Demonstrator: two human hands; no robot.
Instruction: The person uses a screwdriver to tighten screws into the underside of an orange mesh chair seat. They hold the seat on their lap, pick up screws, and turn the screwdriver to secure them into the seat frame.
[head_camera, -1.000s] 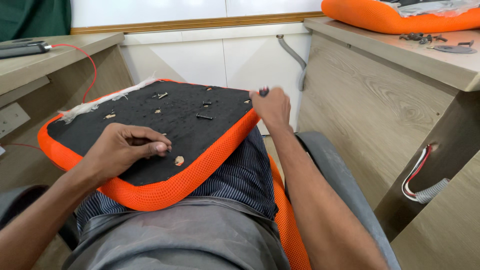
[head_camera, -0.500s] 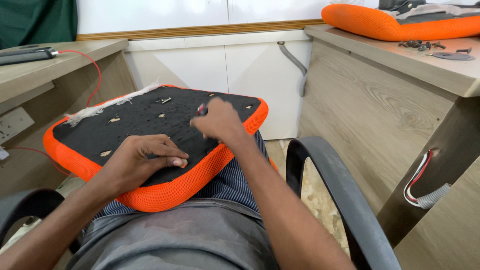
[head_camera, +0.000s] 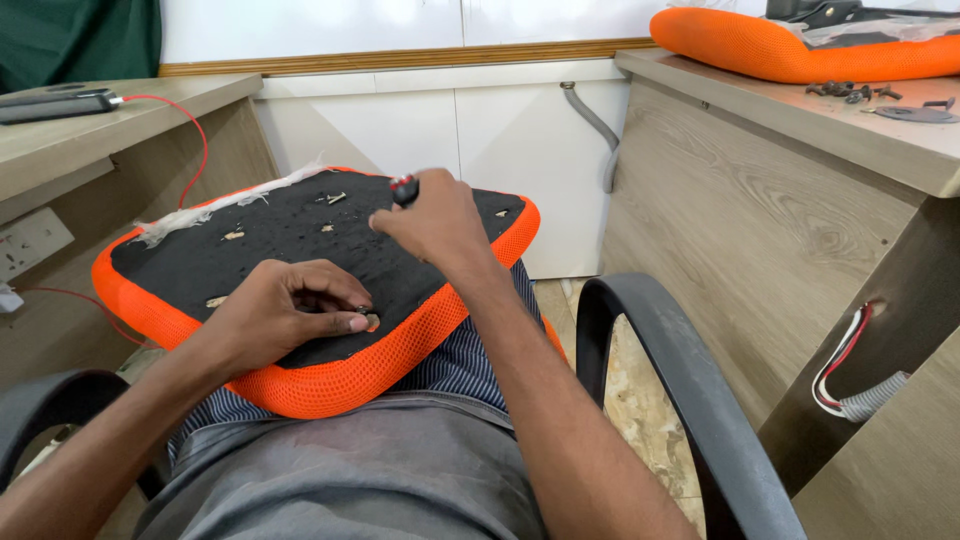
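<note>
Orange mesh seat cushion with black underside rests on the lap. Left hand pinches a small screw; right hand grips a red-black screwdriver. The screw may slip and drop.

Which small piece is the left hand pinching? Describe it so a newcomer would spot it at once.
Find the orange-edged seat cushion lying black side up on the person's lap. Near its front edge the left hand rests, fingertips on a small tan fitting. Similar fittings lie farther back; only this one is under fingertips.
</note>
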